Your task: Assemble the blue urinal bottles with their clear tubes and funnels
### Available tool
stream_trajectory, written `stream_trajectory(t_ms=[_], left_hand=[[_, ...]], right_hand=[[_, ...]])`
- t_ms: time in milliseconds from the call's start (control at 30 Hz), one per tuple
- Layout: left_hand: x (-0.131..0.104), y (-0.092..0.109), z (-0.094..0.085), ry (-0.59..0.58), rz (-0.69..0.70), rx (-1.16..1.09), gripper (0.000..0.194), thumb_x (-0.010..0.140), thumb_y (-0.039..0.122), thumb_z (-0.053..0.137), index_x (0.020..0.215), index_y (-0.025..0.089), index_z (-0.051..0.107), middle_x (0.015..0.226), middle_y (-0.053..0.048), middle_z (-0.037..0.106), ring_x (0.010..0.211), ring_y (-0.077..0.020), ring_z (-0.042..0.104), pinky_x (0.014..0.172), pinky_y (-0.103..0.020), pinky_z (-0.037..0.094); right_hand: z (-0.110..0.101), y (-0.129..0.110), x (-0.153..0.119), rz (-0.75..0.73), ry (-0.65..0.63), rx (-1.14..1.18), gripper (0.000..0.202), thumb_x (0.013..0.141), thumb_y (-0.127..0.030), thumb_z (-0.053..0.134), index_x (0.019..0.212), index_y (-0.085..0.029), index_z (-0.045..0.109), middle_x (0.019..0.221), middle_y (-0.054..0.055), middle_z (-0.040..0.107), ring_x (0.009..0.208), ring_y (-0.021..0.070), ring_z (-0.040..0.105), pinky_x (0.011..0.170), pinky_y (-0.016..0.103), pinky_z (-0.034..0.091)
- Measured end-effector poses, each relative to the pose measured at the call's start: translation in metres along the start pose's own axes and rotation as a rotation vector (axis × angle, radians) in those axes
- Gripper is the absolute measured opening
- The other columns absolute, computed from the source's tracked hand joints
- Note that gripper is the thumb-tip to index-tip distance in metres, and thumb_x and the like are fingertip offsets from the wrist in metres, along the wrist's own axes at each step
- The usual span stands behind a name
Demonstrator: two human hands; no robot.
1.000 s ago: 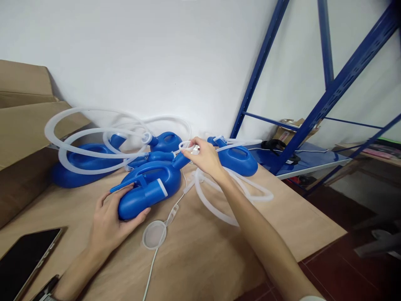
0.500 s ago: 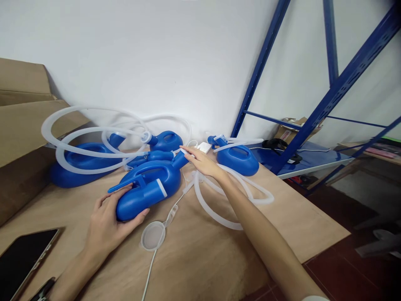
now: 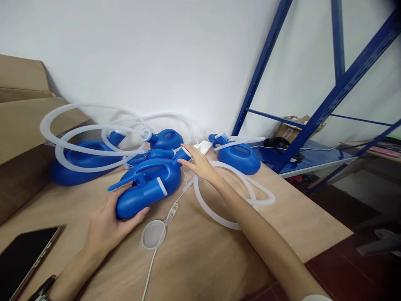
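My left hand is wrapped around a blue plastic urinal head, which has a white-rimmed round opening and a bar handle on top. Behind it lies a blue urine bottle with a loop handle. At that bottle's neck, my right hand grips around the white-edged mouth with thumb and fingers. A round translucent cap rests on the wooden table in front of my left hand. To the right of the bottle, a clear hose lies coiled, partly hidden under my right forearm.
More blue bottles stand at the left, the back and the right, with looped hoses. A cardboard box, a phone, a white charger with cable and a blue metal rack surround them.
My right hand has shifted slightly, its thumb and fingers now spread around the mouth of the bottle's neck. My left hand keeps its hold on the urinal head.
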State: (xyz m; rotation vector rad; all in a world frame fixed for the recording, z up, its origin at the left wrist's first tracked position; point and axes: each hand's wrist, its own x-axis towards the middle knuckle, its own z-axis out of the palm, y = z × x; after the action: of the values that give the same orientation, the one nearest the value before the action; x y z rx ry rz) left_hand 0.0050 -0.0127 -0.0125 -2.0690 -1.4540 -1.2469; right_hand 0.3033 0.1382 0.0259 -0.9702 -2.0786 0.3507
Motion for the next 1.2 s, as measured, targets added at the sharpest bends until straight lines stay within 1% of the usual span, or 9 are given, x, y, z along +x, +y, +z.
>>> stream_trajectory(t_ms=[100,200,333,533,667,767,867,1000,1200], left_hand=[[0.000,-0.001,0.000,0.005,0.016,0.003,0.062,0.092,0.068,0.063,0.131,0.021,0.060,0.123,-0.016,0.078,0.105,-0.0391,0.079,0.084,-0.052,0.066],[0.001,-0.002,0.000,0.009,0.034,0.014,0.061,0.091,0.068,0.063,0.130,0.020,0.060,0.122,-0.016,0.079,0.103,-0.0390,0.078,0.083,-0.053,0.065],[0.002,-0.003,0.000,0.019,0.080,0.017,0.059,0.093,0.066,0.063,0.130,0.021,0.060,0.120,-0.015,0.079,0.102,-0.0371,0.078,0.085,-0.052,0.064],[0.003,-0.004,-0.001,-0.004,0.079,-0.006,0.059,0.092,0.063,0.066,0.133,0.022,0.059,0.122,-0.014,0.078,0.107,-0.0356,0.077,0.088,-0.048,0.063],[0.001,-0.005,-0.001,-0.030,0.048,-0.056,0.059,0.091,0.061,0.069,0.134,0.023,0.058,0.124,-0.014,0.077,0.112,-0.0352,0.076,0.092,-0.047,0.063],[0.000,-0.006,-0.001,-0.037,0.036,-0.073,0.059,0.090,0.061,0.070,0.134,0.023,0.057,0.125,-0.013,0.076,0.113,-0.0350,0.075,0.093,-0.047,0.063],[0.000,-0.007,0.000,-0.045,0.042,-0.078,0.059,0.090,0.060,0.071,0.133,0.022,0.057,0.126,-0.015,0.075,0.113,-0.0356,0.075,0.095,-0.049,0.063],[0.000,-0.006,0.001,-0.046,0.035,-0.086,0.057,0.089,0.058,0.072,0.131,0.023,0.058,0.125,-0.014,0.074,0.114,-0.0359,0.074,0.096,-0.050,0.061],[0.000,-0.004,0.002,-0.053,0.031,-0.084,0.057,0.089,0.057,0.072,0.132,0.023,0.058,0.125,-0.014,0.073,0.113,-0.0362,0.073,0.096,-0.051,0.061]], right_hand=[[0.001,-0.001,0.000,0.023,-0.005,-0.028,0.061,0.101,-0.056,0.062,0.154,-0.027,0.052,0.150,0.012,0.061,0.136,0.0298,0.061,0.117,0.048,0.047],[0.001,-0.004,0.000,0.029,-0.041,-0.055,0.062,0.104,-0.058,0.056,0.156,-0.024,0.047,0.155,0.014,0.057,0.136,0.0306,0.061,0.116,0.050,0.047],[0.000,-0.007,0.001,0.075,-0.035,-0.063,0.064,0.103,-0.059,0.055,0.156,-0.025,0.045,0.157,0.014,0.055,0.138,0.0318,0.058,0.115,0.052,0.047],[0.001,-0.006,0.006,0.073,-0.049,0.055,0.063,0.101,-0.055,0.060,0.156,-0.027,0.048,0.152,0.012,0.057,0.137,0.0289,0.057,0.109,0.046,0.052],[0.007,-0.005,0.011,0.094,-0.041,0.189,0.059,0.094,-0.051,0.070,0.146,-0.025,0.056,0.149,0.012,0.058,0.130,0.0288,0.060,0.093,0.040,0.059],[0.013,-0.005,0.013,0.121,0.005,0.255,0.059,0.091,-0.048,0.074,0.142,-0.024,0.058,0.147,0.012,0.059,0.122,0.0278,0.064,0.081,0.035,0.060],[0.017,-0.007,0.012,0.115,0.041,0.243,0.066,0.085,-0.050,0.081,0.141,-0.024,0.059,0.146,0.011,0.061,0.124,0.0284,0.064,0.095,0.040,0.058],[0.018,-0.009,0.010,0.104,0.088,0.194,0.077,0.080,-0.051,0.086,0.145,-0.022,0.060,0.145,0.013,0.063,0.134,0.0311,0.060,0.116,0.047,0.046],[0.021,-0.004,0.010,0.103,0.083,0.173,0.078,0.088,-0.049,0.079,0.158,-0.025,0.052,0.138,0.013,0.066,0.129,0.0299,0.062,0.115,0.049,0.046]])
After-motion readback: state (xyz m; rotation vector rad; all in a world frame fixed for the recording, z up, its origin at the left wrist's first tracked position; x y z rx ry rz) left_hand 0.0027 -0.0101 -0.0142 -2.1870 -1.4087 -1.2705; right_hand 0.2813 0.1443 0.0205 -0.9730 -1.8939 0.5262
